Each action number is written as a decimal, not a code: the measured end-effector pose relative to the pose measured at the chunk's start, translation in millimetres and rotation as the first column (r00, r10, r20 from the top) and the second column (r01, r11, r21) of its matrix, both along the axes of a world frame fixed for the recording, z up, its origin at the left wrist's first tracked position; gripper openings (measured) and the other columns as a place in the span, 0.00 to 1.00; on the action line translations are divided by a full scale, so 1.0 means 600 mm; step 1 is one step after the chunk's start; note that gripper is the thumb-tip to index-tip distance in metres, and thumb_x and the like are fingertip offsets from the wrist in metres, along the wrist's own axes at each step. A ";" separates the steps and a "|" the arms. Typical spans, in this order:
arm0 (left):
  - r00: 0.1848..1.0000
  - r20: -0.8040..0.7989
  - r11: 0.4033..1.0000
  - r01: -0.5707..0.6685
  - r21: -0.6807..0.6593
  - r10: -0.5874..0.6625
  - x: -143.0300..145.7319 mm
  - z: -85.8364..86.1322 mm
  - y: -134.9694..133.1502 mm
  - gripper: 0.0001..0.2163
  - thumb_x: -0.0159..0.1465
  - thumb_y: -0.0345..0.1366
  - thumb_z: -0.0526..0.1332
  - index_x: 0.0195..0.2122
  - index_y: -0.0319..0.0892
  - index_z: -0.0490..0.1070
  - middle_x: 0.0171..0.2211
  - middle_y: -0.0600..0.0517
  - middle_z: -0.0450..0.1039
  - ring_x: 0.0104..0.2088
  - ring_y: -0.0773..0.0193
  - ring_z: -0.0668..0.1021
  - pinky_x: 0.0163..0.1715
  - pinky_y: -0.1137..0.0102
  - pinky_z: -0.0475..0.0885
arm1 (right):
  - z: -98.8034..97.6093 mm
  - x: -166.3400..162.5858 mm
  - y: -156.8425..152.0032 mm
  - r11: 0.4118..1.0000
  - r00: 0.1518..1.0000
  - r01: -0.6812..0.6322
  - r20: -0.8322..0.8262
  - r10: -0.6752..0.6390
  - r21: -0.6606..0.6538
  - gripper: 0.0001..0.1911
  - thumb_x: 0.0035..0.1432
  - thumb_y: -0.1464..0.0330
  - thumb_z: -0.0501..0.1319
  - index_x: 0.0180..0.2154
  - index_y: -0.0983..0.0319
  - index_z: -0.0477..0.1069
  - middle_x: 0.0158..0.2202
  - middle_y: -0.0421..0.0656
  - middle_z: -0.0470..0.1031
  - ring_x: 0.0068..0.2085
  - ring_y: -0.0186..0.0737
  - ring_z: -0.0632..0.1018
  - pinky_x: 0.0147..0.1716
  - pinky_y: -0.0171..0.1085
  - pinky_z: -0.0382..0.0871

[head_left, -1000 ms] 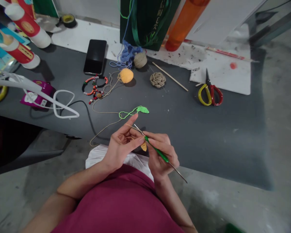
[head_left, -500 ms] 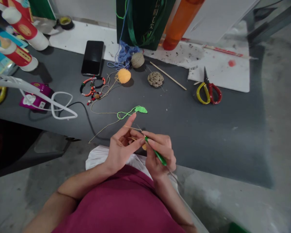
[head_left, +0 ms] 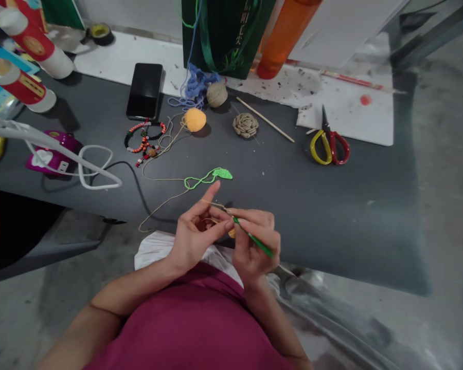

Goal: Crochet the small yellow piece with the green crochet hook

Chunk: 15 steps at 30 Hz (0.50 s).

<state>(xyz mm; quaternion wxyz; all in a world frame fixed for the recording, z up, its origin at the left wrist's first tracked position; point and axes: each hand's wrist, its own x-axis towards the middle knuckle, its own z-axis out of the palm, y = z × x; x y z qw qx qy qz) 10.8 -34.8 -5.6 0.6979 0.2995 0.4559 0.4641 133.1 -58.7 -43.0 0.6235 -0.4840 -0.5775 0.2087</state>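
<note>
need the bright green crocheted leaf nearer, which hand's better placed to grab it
Left hand, probably: its raised index finger is closest to the bright green crocheted leaf, while the right hand grips the slim green-handled crochet hook.

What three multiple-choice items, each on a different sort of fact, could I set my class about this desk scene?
1. Where do the scissors lie relative to the phone?
A. Left of it
B. Right of it
C. On top of it

2. What colour is the handle of the crochet hook in the right hand?
A. Green
B. Red
C. Blue

3. What is the left hand doing?
A. Lying flat and empty
B. Gripping the scissors
C. Holding tan yarn

Answers:
1. B: the scissors lie well to the phone's right.
2. A: the handle shows green.
3. C: the yarn runs through its raised fingers.
</note>
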 end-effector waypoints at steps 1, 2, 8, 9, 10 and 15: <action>1.000 -0.016 1.000 -0.021 0.001 0.021 0.002 -0.001 -0.001 0.34 0.53 0.33 0.76 0.62 0.46 0.73 0.28 0.57 0.77 0.29 0.69 0.75 0.34 0.73 0.71 | -0.005 -0.002 -0.003 0.999 0.997 0.028 0.065 -0.030 0.038 0.17 0.62 0.75 0.65 0.46 0.46 0.73 0.46 0.38 0.85 0.41 0.41 0.82 0.43 0.47 0.75; 0.999 -0.014 0.999 -0.035 -0.003 0.035 0.004 -0.003 -0.001 0.35 0.52 0.33 0.77 0.62 0.46 0.73 0.28 0.57 0.78 0.29 0.69 0.75 0.34 0.73 0.71 | -0.009 -0.005 -0.005 0.997 0.996 0.049 0.071 -0.053 0.052 0.19 0.61 0.76 0.65 0.48 0.45 0.73 0.49 0.38 0.85 0.43 0.41 0.82 0.43 0.47 0.74; 0.976 0.219 0.989 0.045 -0.140 -0.014 0.000 -0.016 0.010 0.32 0.50 0.34 0.78 0.58 0.45 0.77 0.26 0.58 0.78 0.30 0.70 0.77 0.44 0.71 0.71 | -0.010 -0.031 0.010 0.990 0.822 -0.121 -0.567 0.059 -0.074 0.07 0.64 0.69 0.66 0.40 0.48 0.75 0.39 0.33 0.85 0.41 0.37 0.83 0.40 0.40 0.77; 0.968 0.248 0.982 0.067 -0.177 -0.021 -0.001 -0.016 0.012 0.31 0.50 0.33 0.78 0.57 0.45 0.78 0.27 0.58 0.79 0.30 0.71 0.77 0.45 0.70 0.71 | -0.007 -0.032 0.013 0.980 0.763 -0.173 -0.642 0.071 -0.097 0.05 0.63 0.67 0.67 0.39 0.49 0.75 0.38 0.33 0.85 0.40 0.35 0.83 0.39 0.38 0.77; 0.962 0.273 0.975 0.087 -0.205 -0.029 -0.003 -0.016 0.013 0.31 0.50 0.32 0.78 0.57 0.45 0.78 0.29 0.57 0.80 0.31 0.70 0.78 0.47 0.69 0.71 | -0.005 -0.031 0.015 0.970 0.718 -0.213 -0.692 0.073 -0.119 0.04 0.62 0.66 0.68 0.37 0.50 0.75 0.36 0.33 0.85 0.39 0.34 0.83 0.38 0.37 0.77; 0.949 0.308 0.961 0.140 -0.239 -0.062 -0.007 -0.013 0.016 0.31 0.49 0.31 0.79 0.57 0.45 0.78 0.34 0.54 0.83 0.35 0.68 0.80 0.48 0.67 0.71 | 0.001 -0.022 0.018 0.944 0.638 -0.288 -0.767 0.064 -0.161 0.05 0.60 0.64 0.70 0.35 0.51 0.75 0.34 0.33 0.85 0.38 0.33 0.83 0.40 0.35 0.78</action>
